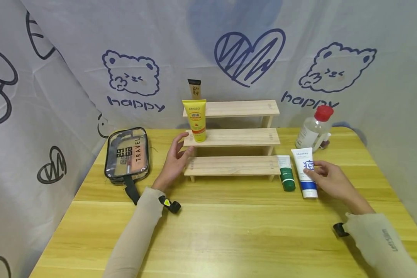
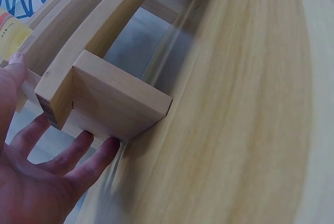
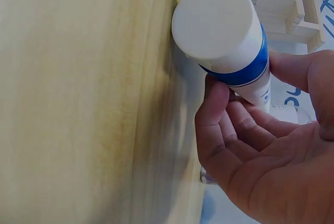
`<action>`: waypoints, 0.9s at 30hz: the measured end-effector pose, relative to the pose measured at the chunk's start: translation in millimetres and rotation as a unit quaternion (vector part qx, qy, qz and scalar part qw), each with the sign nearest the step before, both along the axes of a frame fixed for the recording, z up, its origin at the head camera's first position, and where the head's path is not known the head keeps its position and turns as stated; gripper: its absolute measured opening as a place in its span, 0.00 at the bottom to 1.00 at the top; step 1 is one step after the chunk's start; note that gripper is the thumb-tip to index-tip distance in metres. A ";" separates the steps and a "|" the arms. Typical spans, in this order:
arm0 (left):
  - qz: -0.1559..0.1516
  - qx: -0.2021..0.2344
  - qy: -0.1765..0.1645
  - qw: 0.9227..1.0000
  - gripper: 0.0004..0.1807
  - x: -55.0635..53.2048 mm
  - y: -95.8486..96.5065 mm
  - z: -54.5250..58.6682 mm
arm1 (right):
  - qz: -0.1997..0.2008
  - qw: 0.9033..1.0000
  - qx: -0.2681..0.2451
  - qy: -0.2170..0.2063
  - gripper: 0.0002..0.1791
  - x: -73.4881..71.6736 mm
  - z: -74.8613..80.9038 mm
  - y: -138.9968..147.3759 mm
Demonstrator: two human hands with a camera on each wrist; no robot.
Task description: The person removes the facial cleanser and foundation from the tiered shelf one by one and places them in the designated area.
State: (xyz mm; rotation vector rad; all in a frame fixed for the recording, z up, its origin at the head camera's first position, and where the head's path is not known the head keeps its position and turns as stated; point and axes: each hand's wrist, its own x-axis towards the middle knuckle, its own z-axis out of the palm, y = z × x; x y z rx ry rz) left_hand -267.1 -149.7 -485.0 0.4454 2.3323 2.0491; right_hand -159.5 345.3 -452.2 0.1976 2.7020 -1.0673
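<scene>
A three-tier wooden shelf (image 1: 229,166) stands on the table. My left hand (image 1: 174,162) is at its left end; in the left wrist view the fingertips (image 2: 107,148) touch the end of the wood, fingers spread. Just above that hand, a yellow squeeze tube (image 1: 196,121) stands on the middle tier. My right hand (image 1: 333,181) holds a white squeeze tube with a blue band (image 1: 304,170) between thumb and fingers, its cap end (image 3: 214,23) down. Whether that cap touches the table is unclear. Left of it is a green-and-white tube (image 1: 287,173), beside the shelf's right end.
A beige tube with a black end (image 1: 195,89) stands on the top tier. Behind the right hand is a clear bottle with a red cap (image 1: 314,129), with a small item partly hidden beside it. A clear travel pouch (image 1: 126,156) lies at left. Printed cloth (image 1: 180,50) hangs behind the table.
</scene>
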 end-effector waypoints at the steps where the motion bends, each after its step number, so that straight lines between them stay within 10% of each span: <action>1: 0.001 0.000 -0.001 1.000 0.31 0.1 -0.2 -0.3 | -0.001 1.000 0.001 -0.006 0.48 -0.2 -0.2 0.0; 13: 0.000 0.003 0.001 1.000 0.31 -1.5 -0.3 -1.0 | -0.022 0.998 -0.014 -0.057 0.49 -1.4 -3.9 0.8; 27: -0.003 0.009 -0.001 1.000 0.31 -0.5 -0.4 -1.0 | -0.022 0.999 0.026 -0.022 0.43 1.7 -2.7 -3.3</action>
